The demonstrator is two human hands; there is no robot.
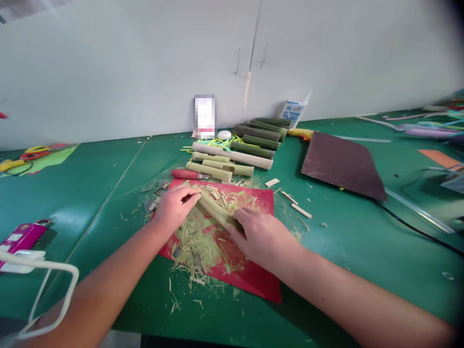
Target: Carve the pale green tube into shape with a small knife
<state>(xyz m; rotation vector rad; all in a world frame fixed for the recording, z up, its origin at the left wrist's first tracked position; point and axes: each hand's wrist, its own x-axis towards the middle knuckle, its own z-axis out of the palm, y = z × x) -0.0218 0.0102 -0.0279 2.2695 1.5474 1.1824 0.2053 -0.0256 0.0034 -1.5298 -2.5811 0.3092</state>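
Gripping a bamboo stick over red paper, left hand pinches the far end, right hand wraps round the near end!

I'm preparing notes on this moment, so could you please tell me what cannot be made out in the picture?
Pale tube: in the head view, its near end is hidden by the right hand.
Upright screen: its content in the head view is masked by pixelation.
Magenta object: cut off by the head view's left edge.
White-blue packet: lettering too small and blurred in the head view.
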